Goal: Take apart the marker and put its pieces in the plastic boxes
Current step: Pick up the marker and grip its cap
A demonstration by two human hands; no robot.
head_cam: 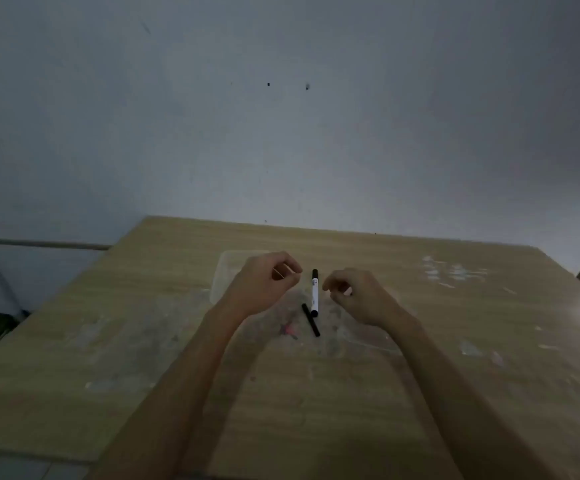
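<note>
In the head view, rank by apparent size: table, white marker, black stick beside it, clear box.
1. Table, by far.
2. Clear box, partly behind the left hand; edges faint.
3. White marker.
4. Black stick, slightly shorter and thinner; close call.

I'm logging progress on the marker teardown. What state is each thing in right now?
Marker: white body lying on the table, black cap on its far end, not held.
Black piece: loose, lying beside the marker's near end.
Plastic box: clear, on the table under the left hand; contents too faint to tell.
Left hand: loosely curled, holding nothing visible.
Right hand: loosely curled, holding nothing visible.
Table: scuffed, stained.
</note>
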